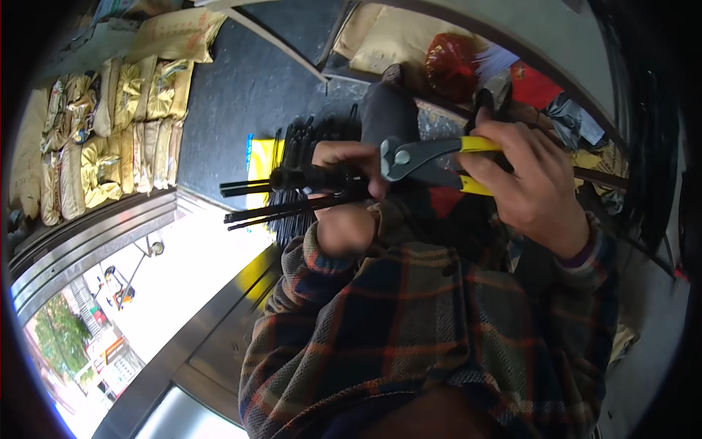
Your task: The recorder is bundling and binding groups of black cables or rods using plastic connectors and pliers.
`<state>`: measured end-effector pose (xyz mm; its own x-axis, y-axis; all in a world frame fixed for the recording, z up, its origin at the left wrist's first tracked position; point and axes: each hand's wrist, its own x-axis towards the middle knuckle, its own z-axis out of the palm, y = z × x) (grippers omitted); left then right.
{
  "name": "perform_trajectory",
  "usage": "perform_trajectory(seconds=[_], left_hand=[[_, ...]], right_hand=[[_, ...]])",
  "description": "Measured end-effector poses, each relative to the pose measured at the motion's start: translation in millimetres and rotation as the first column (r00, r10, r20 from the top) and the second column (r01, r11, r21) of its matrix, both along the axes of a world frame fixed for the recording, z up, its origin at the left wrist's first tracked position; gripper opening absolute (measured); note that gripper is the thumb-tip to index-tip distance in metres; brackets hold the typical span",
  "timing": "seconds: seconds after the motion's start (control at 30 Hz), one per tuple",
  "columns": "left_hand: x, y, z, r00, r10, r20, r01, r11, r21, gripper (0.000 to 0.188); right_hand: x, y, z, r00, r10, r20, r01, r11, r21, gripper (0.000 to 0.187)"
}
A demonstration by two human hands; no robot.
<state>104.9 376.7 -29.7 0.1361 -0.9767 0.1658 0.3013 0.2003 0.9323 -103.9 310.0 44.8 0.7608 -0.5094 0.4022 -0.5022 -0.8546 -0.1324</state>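
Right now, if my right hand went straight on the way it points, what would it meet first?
With the pliers leading, probably your left hand, which grips black rods, though depth is unclear here.

Black, yellow and plaid: colours by the clock

Centre of my view taken as dial centre. Two o'clock: my pliers (431, 151), dark grey metal, bright yellow grips. Nine: my rods (270, 211), plain black. Six: my shirt (409, 322), plaid, olive-grey and navy crossed by thin orange-red lines. Twelve: my trouser leg (387, 113), dark grey. Ten: a sheet (259, 164), yellow, blue along one edge; farther out, sacks (99, 172), tan to straw yellow. One: a bundle (450, 66), mottled deep red. Eight, near the rim: foliage (62, 333), green.
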Motion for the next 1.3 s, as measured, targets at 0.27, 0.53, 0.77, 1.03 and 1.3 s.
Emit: perform_trajectory(seconds=[0.27, 0.53, 0.77, 1.03, 1.3], left_hand=[[0, 13, -13, 0.994, -0.015, -0.107, 0.003, 0.994, -0.111, 0.075], [-1, 10, -16, 0.995, -0.072, -0.067, 0.062, 0.989, -0.137, 0.072], [-5, 9, -16, 0.988, -0.091, -0.125, 0.078, 0.992, -0.102, 0.066], [-13, 15, -12, 0.970, -0.125, -0.208, 0.111, 0.991, -0.077, 0.053], [-6, 17, 1, 0.975, -0.199, -0.093, 0.193, 0.978, -0.074, 0.049]], right_hand=[[18, 13, -22, 0.998, -0.055, -0.002, 0.055, 0.995, -0.083, 0.014], [13, 12, -23, 0.999, -0.054, -0.005, 0.053, 0.994, -0.097, 0.012], [7, 10, -23, 0.997, -0.016, -0.075, 0.009, 0.995, -0.097, 0.016], [0, -1, -14, 0.991, 0.098, -0.095, -0.104, 0.993, -0.063, 0.019], [1, -9, 1, 0.960, 0.145, -0.241, -0.183, 0.972, -0.145, 0.019]])
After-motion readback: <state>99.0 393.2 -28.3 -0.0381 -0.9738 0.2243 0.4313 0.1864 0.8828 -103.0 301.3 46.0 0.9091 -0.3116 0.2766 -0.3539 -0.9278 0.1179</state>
